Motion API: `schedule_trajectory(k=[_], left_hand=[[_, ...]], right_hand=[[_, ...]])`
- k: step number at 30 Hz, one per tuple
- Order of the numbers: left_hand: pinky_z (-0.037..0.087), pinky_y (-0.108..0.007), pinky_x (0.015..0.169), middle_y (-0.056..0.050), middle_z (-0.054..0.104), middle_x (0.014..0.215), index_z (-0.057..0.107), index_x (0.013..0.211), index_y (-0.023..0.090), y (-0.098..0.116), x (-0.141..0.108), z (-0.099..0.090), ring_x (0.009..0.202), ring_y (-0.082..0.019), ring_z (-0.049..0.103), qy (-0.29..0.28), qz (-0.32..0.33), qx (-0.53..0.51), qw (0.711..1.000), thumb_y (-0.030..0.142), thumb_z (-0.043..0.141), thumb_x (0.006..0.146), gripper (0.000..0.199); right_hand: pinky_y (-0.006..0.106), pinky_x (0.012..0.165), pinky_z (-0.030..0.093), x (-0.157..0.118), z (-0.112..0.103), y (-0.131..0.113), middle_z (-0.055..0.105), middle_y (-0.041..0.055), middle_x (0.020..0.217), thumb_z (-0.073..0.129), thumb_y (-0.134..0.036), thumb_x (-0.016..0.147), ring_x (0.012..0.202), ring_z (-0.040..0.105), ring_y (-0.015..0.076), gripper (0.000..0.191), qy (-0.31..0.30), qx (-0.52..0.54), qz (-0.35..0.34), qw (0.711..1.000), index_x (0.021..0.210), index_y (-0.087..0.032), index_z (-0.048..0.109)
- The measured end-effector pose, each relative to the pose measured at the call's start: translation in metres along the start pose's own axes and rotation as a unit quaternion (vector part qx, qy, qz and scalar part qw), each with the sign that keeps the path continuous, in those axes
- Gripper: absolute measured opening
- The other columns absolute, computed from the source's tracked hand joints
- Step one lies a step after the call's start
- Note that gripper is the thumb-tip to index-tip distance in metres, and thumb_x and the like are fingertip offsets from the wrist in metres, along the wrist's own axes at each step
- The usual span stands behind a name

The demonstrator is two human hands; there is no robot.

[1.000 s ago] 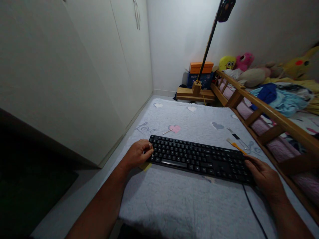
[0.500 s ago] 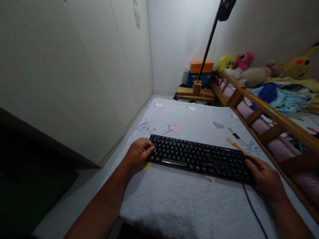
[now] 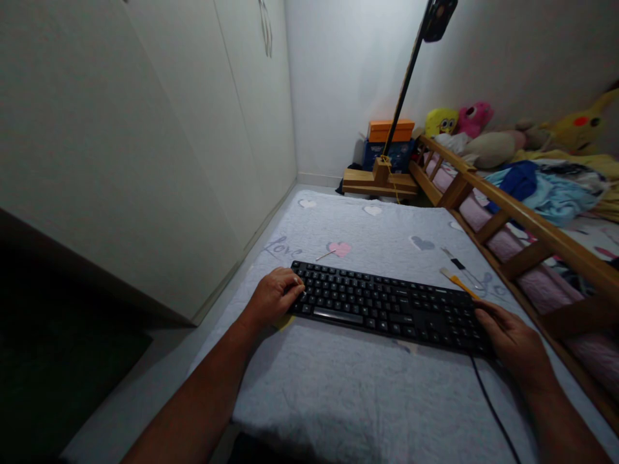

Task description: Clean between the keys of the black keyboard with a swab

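A black keyboard [image 3: 387,306] lies across the patterned cloth, its cable running off toward the lower right. Over its left end, my left hand [image 3: 276,295] is closed in a pinch on a cotton swab [image 3: 304,293]; only the white tip shows, close to the keys. My right hand [image 3: 517,341] grips the keyboard's right end, thumb on top and the other fingers mostly hidden. Just beyond that hand lies a yellow-handled brush [image 3: 457,282]. A thin metal tool with a black band [image 3: 457,263] rests behind the brush. Another cotton swab [image 3: 325,255] lies behind the keyboard.
A light grey cloth with hearts [image 3: 338,380] covers the work surface. Part of a yellow item [image 3: 283,322] shows by my left wrist. A white wardrobe [image 3: 193,129] stands left, a wooden bed rail [image 3: 527,219] right. Behind is a wooden stand [image 3: 380,180] with a pole.
My left hand has shifted slightly to the right over the keys with the cotton swab. The right hand and the keyboard stay where they were.
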State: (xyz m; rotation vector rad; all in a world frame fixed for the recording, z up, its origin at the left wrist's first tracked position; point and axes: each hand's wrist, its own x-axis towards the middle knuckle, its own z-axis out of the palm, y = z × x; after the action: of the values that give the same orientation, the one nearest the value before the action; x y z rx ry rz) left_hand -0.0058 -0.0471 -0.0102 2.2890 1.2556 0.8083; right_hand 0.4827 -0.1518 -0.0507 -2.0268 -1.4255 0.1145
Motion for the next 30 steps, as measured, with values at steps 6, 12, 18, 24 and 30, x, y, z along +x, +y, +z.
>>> schedule_trajectory(k=[6, 12, 18, 24, 30], left_hand=[[0.045, -0.033, 0.08, -0.005, 0.067, 0.079, 0.066, 0.073, 0.018, -0.001, 0.0, 0.001, 0.082, -0.019, 0.059, 0.009, 0.005, -0.023, 1.0, 0.026, 0.055, 0.09, 0.022], [0.045, -0.033, 0.079, -0.004, 0.065, 0.078, 0.066, 0.074, 0.019, 0.003, 0.001, 0.003, 0.082, -0.019, 0.059, -0.003, 0.005, -0.036, 0.999, 0.025, 0.055, 0.09, 0.021], [0.044, -0.032, 0.076, -0.004, 0.063, 0.075, 0.066, 0.073, 0.018, 0.002, 0.001, 0.003, 0.081, -0.019, 0.058, -0.021, 0.022, -0.026, 0.999, 0.025, 0.054, 0.09, 0.022], [0.042, -0.031, 0.073, -0.004, 0.062, 0.072, 0.064, 0.07, 0.018, 0.003, 0.0, 0.001, 0.077, -0.018, 0.057, -0.043, 0.025, -0.035, 0.998, 0.024, 0.054, 0.088, 0.022], [0.044, -0.032, 0.076, -0.004, 0.065, 0.076, 0.065, 0.071, 0.018, 0.001, 0.0, 0.001, 0.08, -0.019, 0.059, -0.038, 0.012, -0.033, 0.999, 0.025, 0.055, 0.088, 0.02]], right_hand=[[0.051, 0.098, 0.051, 0.0, -0.001, -0.006, 0.074, 0.0116, 0.107, 0.051, -0.065, 0.078, 0.106, 0.067, 0.0363, 0.057, -0.001, 0.014, 0.024, 1.0, 0.105, -0.02, 0.074], [0.053, 0.1, 0.05, 0.0, -0.001, -0.006, 0.074, 0.0108, 0.108, 0.052, -0.063, 0.079, 0.106, 0.068, 0.0357, 0.054, -0.008, 0.024, 0.017, 1.0, 0.105, -0.021, 0.074], [0.053, 0.1, 0.05, 0.001, 0.001, 0.002, 0.074, 0.0105, 0.108, 0.053, -0.063, 0.079, 0.108, 0.067, 0.0358, 0.053, -0.009, 0.021, 0.016, 1.0, 0.105, -0.021, 0.074], [0.053, 0.101, 0.049, 0.001, 0.0, 0.002, 0.074, 0.0117, 0.11, 0.051, -0.064, 0.08, 0.109, 0.067, 0.0361, 0.056, -0.012, 0.015, 0.018, 1.0, 0.107, -0.02, 0.073], [0.052, 0.098, 0.05, 0.001, 0.0, 0.002, 0.074, 0.0119, 0.109, 0.051, -0.064, 0.081, 0.108, 0.068, 0.0358, 0.056, -0.013, 0.01, 0.017, 1.0, 0.108, -0.02, 0.073]])
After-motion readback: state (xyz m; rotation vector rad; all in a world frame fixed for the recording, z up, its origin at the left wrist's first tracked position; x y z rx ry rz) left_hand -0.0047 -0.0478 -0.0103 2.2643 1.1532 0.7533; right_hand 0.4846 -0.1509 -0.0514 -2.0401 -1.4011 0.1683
